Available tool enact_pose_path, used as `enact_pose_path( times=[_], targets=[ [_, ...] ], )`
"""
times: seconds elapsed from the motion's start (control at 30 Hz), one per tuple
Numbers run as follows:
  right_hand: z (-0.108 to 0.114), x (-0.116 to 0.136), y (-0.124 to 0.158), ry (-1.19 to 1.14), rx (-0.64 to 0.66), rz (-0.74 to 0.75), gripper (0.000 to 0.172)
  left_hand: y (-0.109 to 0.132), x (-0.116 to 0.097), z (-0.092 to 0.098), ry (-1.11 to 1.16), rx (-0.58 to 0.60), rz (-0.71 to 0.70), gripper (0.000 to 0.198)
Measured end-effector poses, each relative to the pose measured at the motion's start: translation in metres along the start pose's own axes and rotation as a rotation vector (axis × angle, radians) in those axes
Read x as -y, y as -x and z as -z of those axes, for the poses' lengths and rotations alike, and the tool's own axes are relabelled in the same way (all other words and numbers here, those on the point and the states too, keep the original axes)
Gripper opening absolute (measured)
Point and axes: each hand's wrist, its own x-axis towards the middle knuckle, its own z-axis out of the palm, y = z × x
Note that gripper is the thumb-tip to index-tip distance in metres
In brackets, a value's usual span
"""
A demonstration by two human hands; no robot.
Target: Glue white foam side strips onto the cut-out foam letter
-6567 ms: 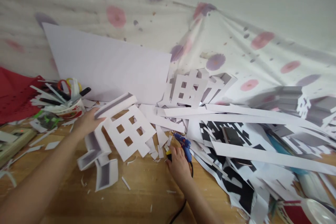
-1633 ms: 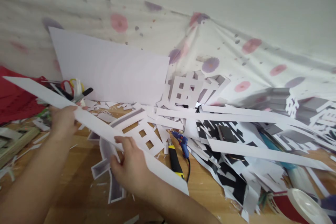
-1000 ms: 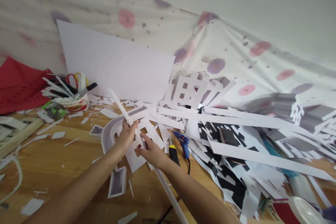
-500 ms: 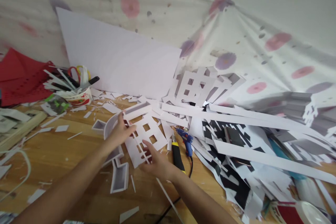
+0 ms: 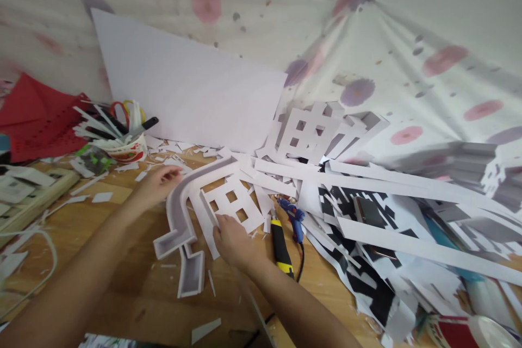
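Between my two hands, on the wooden table [image 5: 130, 288], curves a white channel-shaped piece [image 5: 178, 212] with raised walls. Just beyond my right hand [image 5: 233, 240] lies the white cut-out panel [image 5: 227, 209] with square windows. My right fingers are curled at its near edge, against a narrow white strip [image 5: 256, 311] that runs back beneath my right forearm; I cannot tell whether they pinch it or only rest there. My left hand [image 5: 160, 180] is just beside the channel's outer curve, its fingers loosely bent and slightly apart. Right of my right hand are a tool with a black-and-yellow handle [image 5: 281, 247] and, next to it, a blue glue gun [image 5: 293, 216]. Past my left hand sits a tub [image 5: 132, 150] of white offcuts and red-handled scissors [image 5: 125, 113]; beyond both hands, a large white board [image 5: 187, 84] leans against a flowered cloth [image 5: 253, 22].
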Motion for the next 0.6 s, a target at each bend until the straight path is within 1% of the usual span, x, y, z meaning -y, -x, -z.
enact_pose_path(
  times=[0.07,0.13,0.17,0.23,0.37,0.47,0.6],
  targets=[
    [-0.003,0.005,-0.005,0.035,0.001,-0.04,0.029,0.002,0.008,-0.005,-0.126,0.062,-0.112,0.043],
    [-0.008,0.008,-0.01,0.042,0.004,-0.068,0.028,0.004,0.011,-0.013,-0.22,0.083,-0.173,0.045],
    [-0.011,0.009,-0.013,0.043,0.006,-0.077,0.028,0.004,0.012,-0.018,-0.248,0.094,-0.17,0.046],
    [-0.017,0.01,-0.018,0.044,0.001,-0.075,0.029,0.003,0.011,-0.024,-0.268,0.137,-0.119,0.047],
    [-0.026,0.011,-0.026,0.062,-0.033,-0.034,0.03,0.0,0.005,-0.03,-0.356,0.203,-0.019,0.044],
    [-0.028,0.016,-0.029,0.095,-0.018,-0.039,0.03,0.0,0.002,-0.03,-0.406,0.198,-0.014,0.042],
    [-0.026,0.022,-0.03,0.109,-0.006,-0.063,0.029,0.001,0.0,-0.034,-0.387,0.157,-0.003,0.039]
  ],
)
